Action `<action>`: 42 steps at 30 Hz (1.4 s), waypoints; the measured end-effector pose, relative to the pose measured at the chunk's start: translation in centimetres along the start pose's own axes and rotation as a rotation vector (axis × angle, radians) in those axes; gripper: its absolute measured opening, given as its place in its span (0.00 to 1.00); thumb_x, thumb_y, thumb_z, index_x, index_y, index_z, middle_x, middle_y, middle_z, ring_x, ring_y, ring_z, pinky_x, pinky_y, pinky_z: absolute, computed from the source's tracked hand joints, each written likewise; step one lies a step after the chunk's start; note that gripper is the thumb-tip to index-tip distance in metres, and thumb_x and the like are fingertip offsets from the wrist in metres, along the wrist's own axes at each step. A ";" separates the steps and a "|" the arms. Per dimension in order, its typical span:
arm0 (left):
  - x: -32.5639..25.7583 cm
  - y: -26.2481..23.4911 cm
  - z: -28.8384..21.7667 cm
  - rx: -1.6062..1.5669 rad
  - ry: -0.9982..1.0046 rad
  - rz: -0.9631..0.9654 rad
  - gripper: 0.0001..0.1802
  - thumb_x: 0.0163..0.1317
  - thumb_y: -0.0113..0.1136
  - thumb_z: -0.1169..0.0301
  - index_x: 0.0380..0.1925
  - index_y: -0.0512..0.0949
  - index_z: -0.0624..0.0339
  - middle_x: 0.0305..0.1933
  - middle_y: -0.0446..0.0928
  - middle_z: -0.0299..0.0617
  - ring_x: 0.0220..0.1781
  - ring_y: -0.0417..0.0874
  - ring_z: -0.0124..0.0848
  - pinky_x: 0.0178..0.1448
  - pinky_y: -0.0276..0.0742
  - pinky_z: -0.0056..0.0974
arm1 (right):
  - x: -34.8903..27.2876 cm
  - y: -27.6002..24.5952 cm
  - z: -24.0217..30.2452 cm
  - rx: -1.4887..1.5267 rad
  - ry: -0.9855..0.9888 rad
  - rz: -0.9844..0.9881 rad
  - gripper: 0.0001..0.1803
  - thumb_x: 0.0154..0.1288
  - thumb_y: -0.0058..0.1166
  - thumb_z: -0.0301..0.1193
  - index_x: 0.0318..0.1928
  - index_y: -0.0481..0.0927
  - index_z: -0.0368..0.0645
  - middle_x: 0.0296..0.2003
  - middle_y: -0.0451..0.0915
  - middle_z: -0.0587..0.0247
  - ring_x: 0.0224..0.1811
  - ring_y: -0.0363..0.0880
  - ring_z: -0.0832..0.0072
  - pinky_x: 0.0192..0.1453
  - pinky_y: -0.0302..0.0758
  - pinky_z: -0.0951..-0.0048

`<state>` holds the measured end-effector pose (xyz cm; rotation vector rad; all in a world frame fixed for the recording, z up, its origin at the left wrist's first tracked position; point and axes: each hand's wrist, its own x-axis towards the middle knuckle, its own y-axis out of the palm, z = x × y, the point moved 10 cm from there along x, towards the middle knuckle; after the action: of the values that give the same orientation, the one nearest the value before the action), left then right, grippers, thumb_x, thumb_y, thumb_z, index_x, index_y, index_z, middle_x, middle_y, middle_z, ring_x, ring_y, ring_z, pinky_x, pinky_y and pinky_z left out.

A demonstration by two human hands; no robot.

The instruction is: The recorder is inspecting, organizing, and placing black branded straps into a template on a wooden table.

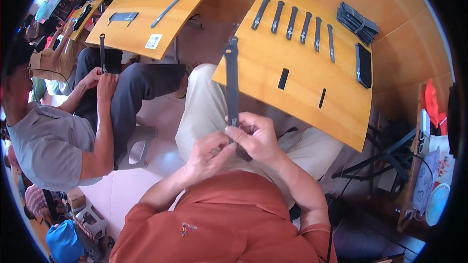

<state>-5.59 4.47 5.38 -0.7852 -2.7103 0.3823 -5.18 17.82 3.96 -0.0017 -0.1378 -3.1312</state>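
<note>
A long dark grey strap (232, 85) stands up from my hands over my lap, its slotted end at the top beside the table's near left corner. My right hand (257, 137) pinches its lower end between thumb and fingers. Close against that same end, my left hand (209, 153) has its fingertips drawn together; whatever lies between them is too small to make out. Similar straps (291, 23) lie in a spaced row across the far part of the wooden table (265, 61). Two short black strips, one (282, 79) left of the other (322, 98), rest nearer to me.
A tied bundle of straps (357, 23) and a black flat stack (363, 65) occupy the table's right side. To my left a seated co-worker (53, 136) handles another strap, beside a second table (141, 22). A shelf with papers (429, 165) stands at far right.
</note>
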 end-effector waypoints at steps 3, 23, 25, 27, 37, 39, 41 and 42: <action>0.0 2.1 1.6 -0.542 -0.299 0.083 0.06 0.71 0.66 0.72 0.39 0.80 0.63 0.37 0.82 0.36 0.38 0.83 0.23 0.42 0.81 0.31 | -0.4 -1.0 0.5 0.170 0.073 -0.042 0.11 0.75 0.61 0.30 0.45 0.86 0.32 0.32 0.83 0.72 0.35 0.76 0.87 0.37 0.74 0.80; 2.2 6.0 1.0 -1.299 -0.481 0.260 0.18 0.66 0.69 0.77 0.54 0.78 0.63 0.48 0.85 0.46 0.45 0.88 0.28 0.46 0.87 0.30 | -6.4 -5.3 7.1 -0.450 -0.060 -0.130 0.15 0.78 0.54 0.31 0.55 0.81 0.32 0.38 0.81 0.49 0.36 0.82 0.63 0.43 0.76 0.67; 2.0 6.0 1.5 -1.291 -0.484 0.232 0.18 0.66 0.68 0.79 0.55 0.78 0.62 0.48 0.84 0.46 0.45 0.88 0.29 0.47 0.88 0.30 | -7.5 -4.9 7.0 -0.446 -0.121 -0.159 0.10 0.72 0.61 0.26 0.49 0.85 0.33 0.31 0.81 0.52 0.28 0.80 0.61 0.34 0.76 0.66; 2.2 6.3 1.4 -1.307 -0.456 0.231 0.17 0.66 0.68 0.79 0.54 0.79 0.61 0.49 0.83 0.47 0.44 0.88 0.29 0.48 0.88 0.31 | -8.2 -4.2 7.2 -0.476 -0.151 -0.145 0.11 0.69 0.63 0.25 0.50 0.85 0.34 0.29 0.81 0.53 0.26 0.79 0.62 0.32 0.75 0.67; 2.6 6.5 1.0 -1.245 -0.358 0.266 0.13 0.66 0.68 0.80 0.48 0.78 0.60 0.48 0.80 0.45 0.44 0.87 0.29 0.51 0.89 0.33 | -8.8 -3.9 7.1 -0.617 -0.264 -0.224 0.14 0.62 0.70 0.25 0.48 0.86 0.36 0.27 0.83 0.54 0.24 0.82 0.60 0.28 0.77 0.63; 2.6 6.5 1.1 -1.229 -0.352 0.243 0.12 0.67 0.67 0.80 0.47 0.78 0.60 0.48 0.79 0.45 0.43 0.87 0.29 0.51 0.88 0.33 | -8.8 -3.9 6.9 -0.630 -0.257 -0.222 0.14 0.62 0.70 0.26 0.47 0.86 0.36 0.27 0.83 0.55 0.25 0.83 0.60 0.28 0.77 0.63; 2.6 6.5 1.2 -1.213 -0.345 0.223 0.10 0.67 0.67 0.80 0.46 0.78 0.61 0.48 0.79 0.45 0.43 0.86 0.29 0.51 0.87 0.33 | -8.8 -3.9 6.8 -0.657 -0.258 -0.215 0.12 0.64 0.69 0.26 0.47 0.86 0.36 0.27 0.83 0.55 0.25 0.83 0.60 0.28 0.77 0.63; 2.5 6.5 1.2 -1.193 -0.336 0.235 0.10 0.67 0.67 0.80 0.46 0.78 0.61 0.48 0.79 0.45 0.44 0.86 0.29 0.51 0.86 0.33 | -8.9 -4.0 6.8 -0.657 -0.256 -0.217 0.12 0.64 0.69 0.26 0.47 0.86 0.36 0.27 0.83 0.55 0.25 0.83 0.60 0.28 0.77 0.63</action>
<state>-4.92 10.99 2.66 -1.3866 -2.9846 -1.2947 3.68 22.45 10.42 -0.4122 0.9434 -3.1966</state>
